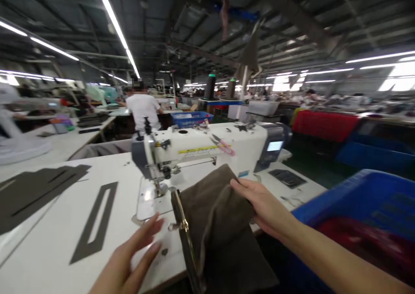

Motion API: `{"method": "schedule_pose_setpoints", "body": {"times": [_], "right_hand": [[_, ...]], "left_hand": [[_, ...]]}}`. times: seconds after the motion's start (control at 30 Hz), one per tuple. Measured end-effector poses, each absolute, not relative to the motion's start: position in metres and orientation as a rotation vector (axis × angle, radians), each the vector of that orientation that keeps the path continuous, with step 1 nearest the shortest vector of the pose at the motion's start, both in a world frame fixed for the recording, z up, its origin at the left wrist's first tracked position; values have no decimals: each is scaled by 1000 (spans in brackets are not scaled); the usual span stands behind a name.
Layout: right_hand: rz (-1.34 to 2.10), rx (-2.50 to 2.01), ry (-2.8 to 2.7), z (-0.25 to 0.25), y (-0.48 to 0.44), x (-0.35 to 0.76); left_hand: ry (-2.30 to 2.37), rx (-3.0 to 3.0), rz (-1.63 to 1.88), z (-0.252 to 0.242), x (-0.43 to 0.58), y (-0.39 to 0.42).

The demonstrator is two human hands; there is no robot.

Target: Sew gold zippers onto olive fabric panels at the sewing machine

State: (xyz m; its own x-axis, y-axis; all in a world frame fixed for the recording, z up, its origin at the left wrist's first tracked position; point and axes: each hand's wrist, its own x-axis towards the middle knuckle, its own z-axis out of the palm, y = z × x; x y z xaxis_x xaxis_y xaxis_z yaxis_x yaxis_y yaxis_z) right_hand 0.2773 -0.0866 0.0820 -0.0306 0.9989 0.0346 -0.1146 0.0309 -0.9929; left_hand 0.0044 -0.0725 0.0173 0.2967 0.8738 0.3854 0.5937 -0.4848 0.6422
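Note:
A dark brown fabric piece [223, 225] with a gold metal zipper [184, 224] along its left edge hangs over the front of the sewing table. My right hand [259, 201] grips its upper right edge between thumb and fingers. To the left of the zipper, my left hand [138, 250] is held with thumb and fingers apart and nothing between them. Behind the fabric stands a white sewing machine [197, 149], its needle and presser foot [158, 188] just beyond the zipper's top end. Pink-handled thread snips [223, 146] rest against the machine's arm.
Flat dark pieces [42, 190] and a slotted rectangular frame [95, 220] lie on the white table [55, 259] at left. A blue crate [366, 186] with red material stands at right. Thread cones [210, 86] rise behind the machine. A person in white [142, 108] is farther back.

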Motion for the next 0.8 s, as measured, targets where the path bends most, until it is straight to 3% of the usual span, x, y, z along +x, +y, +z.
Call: {"method": "schedule_pose_setpoints", "body": {"times": [0.1, 0.3, 0.4, 0.5, 0.63, 0.8], "right_hand": [[1356, -1127, -1229, 52, -68, 255], [879, -1450, -1718, 0, -39, 252], [816, -1427, -1776, 0, -36, 248], [729, -1376, -1935, 6, -32, 242], [701, -1423, -1987, 5, -24, 237], [860, -1476, -1873, -3, -16, 233]], "left_hand": [[1093, 1628, 890, 27, 11, -83], [1094, 1256, 887, 24, 3, -77], [1282, 1596, 986, 24, -7, -78], [1201, 2361, 968, 31, -7, -77], [640, 3046, 379, 46, 7, -68], [424, 3275, -88, 59, 20, -65]]}}
